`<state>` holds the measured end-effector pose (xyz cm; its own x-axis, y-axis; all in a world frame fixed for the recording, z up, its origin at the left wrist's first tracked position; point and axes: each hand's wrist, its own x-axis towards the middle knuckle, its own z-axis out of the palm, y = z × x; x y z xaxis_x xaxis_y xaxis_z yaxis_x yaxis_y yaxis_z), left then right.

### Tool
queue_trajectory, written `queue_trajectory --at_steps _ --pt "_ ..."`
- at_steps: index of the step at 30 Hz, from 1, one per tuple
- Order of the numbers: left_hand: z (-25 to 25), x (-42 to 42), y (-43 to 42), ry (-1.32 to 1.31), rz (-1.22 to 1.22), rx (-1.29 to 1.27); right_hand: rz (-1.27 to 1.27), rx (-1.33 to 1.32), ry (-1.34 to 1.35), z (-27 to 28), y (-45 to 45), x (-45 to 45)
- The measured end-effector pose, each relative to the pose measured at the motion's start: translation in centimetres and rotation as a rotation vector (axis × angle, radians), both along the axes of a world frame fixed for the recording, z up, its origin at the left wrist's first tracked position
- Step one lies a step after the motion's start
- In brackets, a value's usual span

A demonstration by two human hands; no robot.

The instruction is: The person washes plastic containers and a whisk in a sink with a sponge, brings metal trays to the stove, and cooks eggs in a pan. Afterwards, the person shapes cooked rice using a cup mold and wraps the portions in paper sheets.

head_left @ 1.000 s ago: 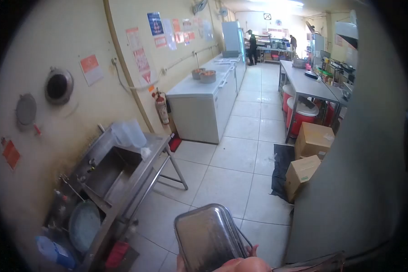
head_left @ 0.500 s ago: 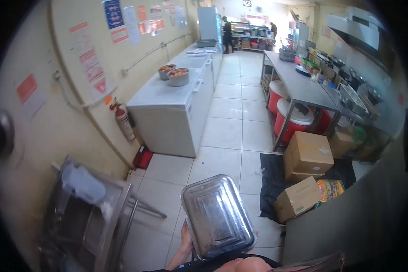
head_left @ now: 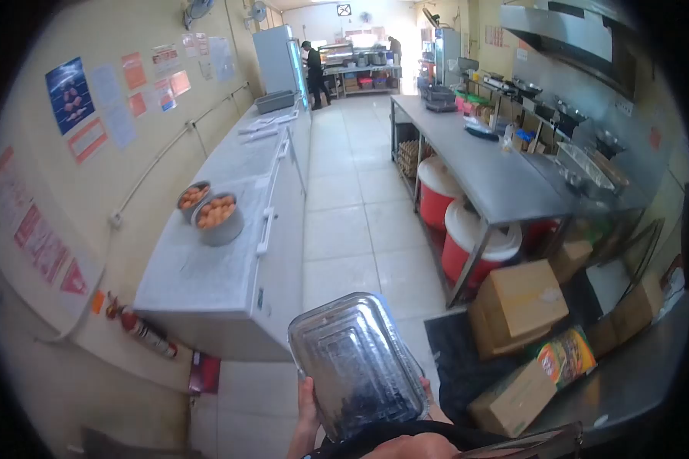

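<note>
Metal tray (head_left: 360, 363) sits in both hands (head_left: 308, 398), blue poster (head_left: 72, 98) unreadable.

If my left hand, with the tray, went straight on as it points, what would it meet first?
For the left hand, the tiled aisle looks free, between the freezer and the steel table, though depth is unclear.

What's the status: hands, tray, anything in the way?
Left hand and right hand on tray, one each side. Tray held out front. Boxes right of the aisle, not across it.
</note>
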<state>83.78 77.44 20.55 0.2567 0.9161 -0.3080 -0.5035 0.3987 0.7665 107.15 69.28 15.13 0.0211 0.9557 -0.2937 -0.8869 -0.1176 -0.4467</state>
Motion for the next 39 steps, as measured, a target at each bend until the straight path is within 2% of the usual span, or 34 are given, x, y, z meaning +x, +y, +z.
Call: queue_trajectory --at_steps 1,4,7,11,14,18,20,23,25,26,29,32,35,39 --pt "0.8 1.4 3.9 0.127 -0.073 -0.003 -0.019 0.001 0.002 -0.3 3.2 1.3" --pt "2.4 5.1 15.3 0.012 -0.159 -0.095 -0.042 0.02 0.022 -1.6 14.9 5.5" --pt "0.8 9.3 28.1 0.037 -0.143 -0.113 -0.075 0.021 0.043 -2.9 25.8 10.0" --pt "2.3 16.8 43.6 -0.032 -0.278 -0.175 -0.182 -0.001 -0.054 -2.8 39.1 15.9" --pt "0.2 23.0 54.5 0.108 -0.284 -0.134 -0.179 0.082 -0.087 0.8 48.5 20.9" --pt "-2.8 30.9 70.2 -0.052 -0.345 -0.084 -0.172 0.121 -0.276 2.0 63.1 28.8" --pt "-2.6 35.4 77.4 -0.084 -0.392 -0.036 -0.174 0.147 -0.247 1.5 71.0 33.9" --pt "-0.6 38.9 88.0 0.047 -0.256 -0.085 -0.164 0.207 -0.076 3.3 83.4 37.6" --pt "-0.9 41.5 95.3 0.047 -0.181 -0.153 -0.077 0.159 -0.156 3.2 92.0 41.3" --pt "-0.4 42.3 98.4 0.04 -0.182 -0.174 -0.075 0.138 -0.163 3.1 95.8 42.6" --pt "-0.5 45.9 109.7 -0.006 -0.204 -0.163 0.031 0.29 -0.17 2.7 108.8 47.4" --pt "-1.7 50.2 121.4 -0.029 -0.212 -0.158 0.064 0.322 -0.057 2.1 120.6 51.7" --pt "-2.4 55.2 133.5 -0.048 -0.235 -0.15 0.038 0.282 -0.044 1.4 131.9 56.5" --pt "-1.4 62.5 148.7 -0.075 -0.327 -0.156 -0.097 0.262 -0.116 3.4 144.7 63.1"
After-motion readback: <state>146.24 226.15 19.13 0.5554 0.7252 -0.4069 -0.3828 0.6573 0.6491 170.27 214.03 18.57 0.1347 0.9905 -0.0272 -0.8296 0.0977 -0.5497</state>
